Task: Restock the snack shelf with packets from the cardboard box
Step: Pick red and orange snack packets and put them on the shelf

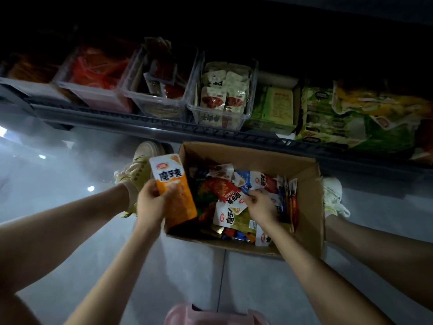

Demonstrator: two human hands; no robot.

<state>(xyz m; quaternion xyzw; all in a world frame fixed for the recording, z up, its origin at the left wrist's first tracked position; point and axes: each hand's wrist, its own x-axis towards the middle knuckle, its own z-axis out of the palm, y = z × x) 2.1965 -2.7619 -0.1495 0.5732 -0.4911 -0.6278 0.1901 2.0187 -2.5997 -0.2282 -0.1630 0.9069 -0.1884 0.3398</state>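
Far from done: the brown cardboard box [309, 207] below the dark wire shelf [140, 120] front edge brims with mixed packets [225, 191], left hand [152, 204] gripping one orange packet [174, 191], right hand [261, 206] buried among them, grip unclear.

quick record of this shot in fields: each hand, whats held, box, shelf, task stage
left hand: grips orange packet at the box's left edge
right hand: inside box, on loose packets; grip unclear
box: open, on floor, in front of shelf, holds mixed packets
shelf: clear bins of packets, green bags at right
task stage: picking from box, nothing being shelved yet
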